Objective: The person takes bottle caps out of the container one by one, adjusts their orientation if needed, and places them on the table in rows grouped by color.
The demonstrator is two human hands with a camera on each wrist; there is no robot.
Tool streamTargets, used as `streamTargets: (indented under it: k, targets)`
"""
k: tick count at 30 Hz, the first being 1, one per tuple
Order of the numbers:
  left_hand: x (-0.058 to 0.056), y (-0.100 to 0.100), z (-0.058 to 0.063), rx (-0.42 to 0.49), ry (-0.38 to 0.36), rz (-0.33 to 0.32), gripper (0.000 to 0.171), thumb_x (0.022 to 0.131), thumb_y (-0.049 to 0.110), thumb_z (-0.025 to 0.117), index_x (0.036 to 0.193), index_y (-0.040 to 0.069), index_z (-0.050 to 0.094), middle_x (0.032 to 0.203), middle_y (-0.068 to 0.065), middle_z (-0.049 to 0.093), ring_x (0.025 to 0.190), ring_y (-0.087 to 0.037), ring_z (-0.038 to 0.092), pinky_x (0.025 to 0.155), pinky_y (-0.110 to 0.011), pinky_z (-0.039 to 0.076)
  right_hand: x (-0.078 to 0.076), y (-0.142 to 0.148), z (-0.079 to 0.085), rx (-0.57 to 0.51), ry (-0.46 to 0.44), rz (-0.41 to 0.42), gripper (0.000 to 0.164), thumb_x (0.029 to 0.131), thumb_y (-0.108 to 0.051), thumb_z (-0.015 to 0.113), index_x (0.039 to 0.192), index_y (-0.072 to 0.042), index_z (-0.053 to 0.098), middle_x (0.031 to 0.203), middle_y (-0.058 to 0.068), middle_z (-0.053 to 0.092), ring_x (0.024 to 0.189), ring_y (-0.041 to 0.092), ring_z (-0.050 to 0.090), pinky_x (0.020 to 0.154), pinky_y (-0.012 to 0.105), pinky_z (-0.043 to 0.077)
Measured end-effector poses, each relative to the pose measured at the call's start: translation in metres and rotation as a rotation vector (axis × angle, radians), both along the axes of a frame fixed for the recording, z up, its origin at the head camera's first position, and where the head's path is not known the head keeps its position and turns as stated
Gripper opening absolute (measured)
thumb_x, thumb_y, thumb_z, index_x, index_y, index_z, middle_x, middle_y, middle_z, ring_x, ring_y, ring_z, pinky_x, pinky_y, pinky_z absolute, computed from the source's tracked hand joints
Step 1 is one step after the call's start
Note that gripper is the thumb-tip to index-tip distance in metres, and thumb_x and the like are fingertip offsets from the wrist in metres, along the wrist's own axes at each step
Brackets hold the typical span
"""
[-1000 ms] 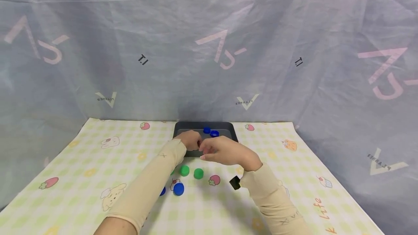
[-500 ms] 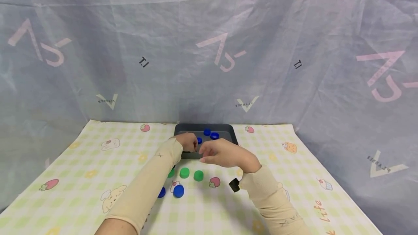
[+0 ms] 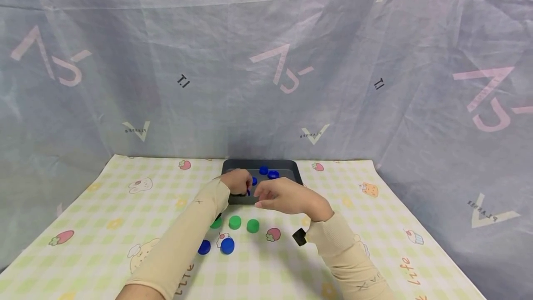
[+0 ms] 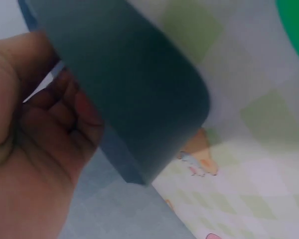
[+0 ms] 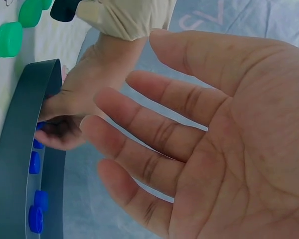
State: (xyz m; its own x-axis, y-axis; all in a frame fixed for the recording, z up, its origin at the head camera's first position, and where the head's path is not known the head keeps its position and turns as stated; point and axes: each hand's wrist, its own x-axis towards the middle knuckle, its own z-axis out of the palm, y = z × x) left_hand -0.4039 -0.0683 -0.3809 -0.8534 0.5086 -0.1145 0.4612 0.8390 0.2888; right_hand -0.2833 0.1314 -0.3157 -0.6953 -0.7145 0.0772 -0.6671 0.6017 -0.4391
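Observation:
My left hand (image 3: 237, 181) reaches over the left part of a dark grey tray (image 3: 298, 173), its fingers down inside the rim. A blue bottle cap (image 3: 248, 193) shows at its fingertips, pinched and partly hidden by them. Curled fingers of this hand appear behind the tray wall (image 4: 124, 74) in the left wrist view. Another blue cap (image 3: 254, 181) lies in the tray just beside the hand, with two more blue caps (image 3: 273, 174) farther back. My right hand (image 3: 287, 196) hovers by the tray's front right, palm facing left, fingers spread and loosely bent, holding nothing.
Green caps (image 3: 235, 222) stand in a row on the checked tablecloth (image 3: 341, 179) before the tray. Two blue caps (image 3: 227, 246) lie nearer, beside the left sleeve (image 3: 183, 240). A grey printed curtain (image 3: 266, 119) hangs directly behind the table.
My left hand has drawn back slightly to the left, uncovering a blue cap in the tray; the blue cap at its fingertips has come into view. The right hand stays nearly still.

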Motion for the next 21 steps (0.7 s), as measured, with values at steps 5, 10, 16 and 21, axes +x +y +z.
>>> streamTargets:
  k: [5, 10, 16, 21]
  targets:
    - [0.008, -0.003, 0.019, 0.124, 0.073, -0.058, 0.015, 0.086, 0.0, 0.074, 0.083, 0.014, 0.069, 0.082, 0.004, 0.064, 0.075, -0.012, 0.059, 0.072, -0.03, 0.052, -0.001, 0.003, 0.0, -0.042, 0.018, -0.007, 0.017, 0.098, -0.027, 0.066, 0.113, -0.02, 0.068, 0.099, -0.01, 0.068, 0.09, 0.006, 0.065, 0.08, 0.027, 0.053]
    - [0.022, -0.009, 0.045, 0.237, 0.129, -0.088, 0.012, 0.092, 0.002, 0.069, 0.095, 0.013, 0.07, 0.092, 0.0, 0.067, 0.081, -0.013, 0.061, 0.078, -0.034, 0.053, -0.003, 0.006, 0.002, -0.112, 0.023, -0.04, 0.013, 0.097, -0.025, 0.067, 0.108, -0.018, 0.07, 0.095, -0.01, 0.068, 0.087, 0.008, 0.065, 0.077, 0.028, 0.053]
    - [0.047, -0.025, 0.062, 0.417, 0.199, -0.08, 0.014, 0.095, 0.003, 0.065, 0.104, 0.013, 0.069, 0.096, 0.002, 0.067, 0.085, -0.012, 0.062, 0.078, -0.033, 0.054, -0.005, 0.008, 0.004, -0.204, 0.045, -0.075, 0.01, 0.098, -0.025, 0.066, 0.105, -0.02, 0.069, 0.094, -0.01, 0.068, 0.087, 0.011, 0.065, 0.077, 0.03, 0.053]
    - [0.08, -0.04, 0.066, 0.531, 0.311, -0.106, 0.018, 0.094, -0.001, 0.061, 0.101, 0.014, 0.068, 0.094, 0.003, 0.063, 0.078, -0.013, 0.057, 0.071, -0.031, 0.052, -0.003, 0.0, 0.004, -0.332, 0.1, -0.134, 0.007, 0.097, -0.024, 0.067, 0.104, -0.021, 0.067, 0.093, -0.01, 0.068, 0.085, 0.01, 0.065, 0.075, 0.032, 0.053]
